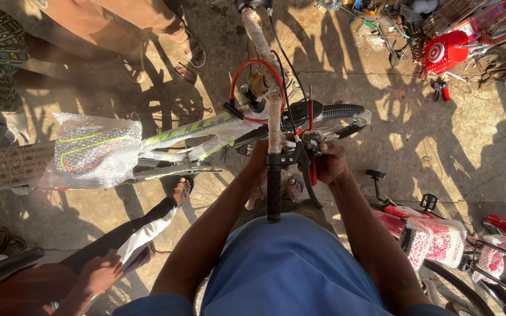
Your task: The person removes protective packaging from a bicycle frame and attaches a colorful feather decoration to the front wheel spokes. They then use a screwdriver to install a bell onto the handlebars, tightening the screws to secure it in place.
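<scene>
Sunlit concrete ground [458, 140] fills the scene, crossed with long shadows of wheels and legs. Nearest the camera, the person's blue shirt [288, 269] sits just below the handlebar [273, 111], which runs straight away from the body with its black grip [273, 193] pointing back at the chest. The left hand [259, 162] lies against the left side of that bar, just above the grip; its fingers curl around the far side, so how firmly they close cannot be told. The right hand [330, 164] is on the bar's right side, fingers closed around a red-handled tool [312, 169] whose head meets the brake lever clamp [297, 153] beside the grip. A red cable [253, 67] loops above the hands, near the stem of the bar.

Left of the handlebar, the bicycle's green and white frame [188, 133] stretches away, ending in a saddle wrapped in bubble film [92, 149] and a cardboard piece [10, 165]. Below that frame another person's arm and hand [98, 272] reach in from the lower left. Right of the handlebar and close by, a red bicycle [440, 234] with wrapped parts lies low. Farther beyond the bar's far end, sandalled feet [191, 52] stand on the ground, and to the upper right a red round part [443, 51] lies among scattered tools.
</scene>
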